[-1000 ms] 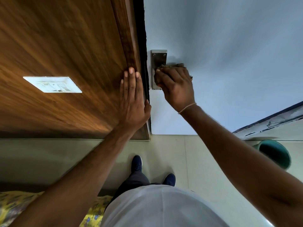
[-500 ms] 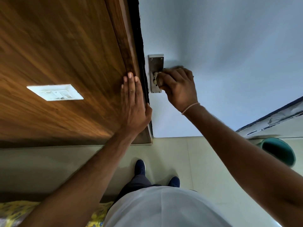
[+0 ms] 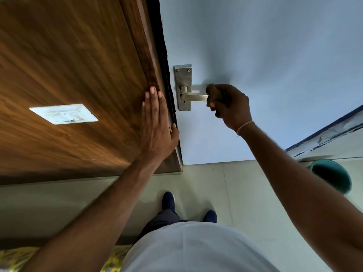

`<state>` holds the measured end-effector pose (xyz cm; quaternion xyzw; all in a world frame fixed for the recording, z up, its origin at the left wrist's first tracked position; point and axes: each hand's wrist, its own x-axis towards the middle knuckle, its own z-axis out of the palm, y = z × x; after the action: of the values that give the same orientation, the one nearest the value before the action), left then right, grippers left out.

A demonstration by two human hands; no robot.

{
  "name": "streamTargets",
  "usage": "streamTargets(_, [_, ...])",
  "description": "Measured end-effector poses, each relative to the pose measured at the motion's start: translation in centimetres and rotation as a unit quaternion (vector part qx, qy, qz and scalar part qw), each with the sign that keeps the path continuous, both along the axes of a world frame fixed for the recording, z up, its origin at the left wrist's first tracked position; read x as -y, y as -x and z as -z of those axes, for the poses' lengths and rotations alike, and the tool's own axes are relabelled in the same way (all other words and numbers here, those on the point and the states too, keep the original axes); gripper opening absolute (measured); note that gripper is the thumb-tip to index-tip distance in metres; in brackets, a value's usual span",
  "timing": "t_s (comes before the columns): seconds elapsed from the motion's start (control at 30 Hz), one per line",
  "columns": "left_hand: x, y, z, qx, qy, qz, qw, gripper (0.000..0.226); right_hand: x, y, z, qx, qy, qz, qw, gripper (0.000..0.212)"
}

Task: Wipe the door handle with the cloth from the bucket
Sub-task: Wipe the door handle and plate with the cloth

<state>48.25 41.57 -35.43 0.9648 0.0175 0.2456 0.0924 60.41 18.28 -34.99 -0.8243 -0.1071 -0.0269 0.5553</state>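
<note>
A silver lever door handle (image 3: 193, 97) sticks out to the right from its metal backplate (image 3: 183, 75) on the pale blue door (image 3: 255, 46). My right hand (image 3: 230, 105) is closed around the lever's free end, with a dark brownish cloth (image 3: 213, 93) bunched in the fingers against the metal. The rest of the lever and the plate are uncovered. My left hand (image 3: 157, 124) lies flat with fingers together on the wooden door frame (image 3: 149, 55), holding nothing. The teal bucket (image 3: 334, 178) stands on the floor at the right, partly behind my right forearm.
A white switch plate (image 3: 63, 113) sits on the wood-panelled wall to the left. My two dark shoes (image 3: 169, 201) stand on the pale tiled floor below the door. A yellow patterned fabric (image 3: 11, 259) shows at the bottom left corner.
My right hand with the cloth has slid rightward along the lever, from the backplate out to its free end, baring the lever. My left hand stays on the frame.
</note>
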Motion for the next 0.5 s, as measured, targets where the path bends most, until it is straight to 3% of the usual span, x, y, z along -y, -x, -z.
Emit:
streamTargets(0.1, [0.1,0.0,0.0,0.000,-0.002,-0.001,1.000,0.101,-0.7,1.0,0.7,-0.100,-0.220,0.026,0.970,0.044])
streamTargets(0.23, [0.2,0.0,0.1,0.001,-0.001,-0.005,1.000,0.103,-1.7,2.1,1.6,-0.202,-0.427,0.038,0.881,0.032])
streamTargets(0.43, [0.2,-0.2,0.4,-0.001,-0.005,-0.010,1.000,0.102,-2.4,4.7,4.2,-0.372,-0.596,0.075,0.708,0.030])
streamTargets(0.5, [0.0,-0.2,0.4,0.000,-0.008,-0.010,1.000,0.101,-2.1,5.2,4.6,-0.399,-0.626,0.077,0.666,0.034])
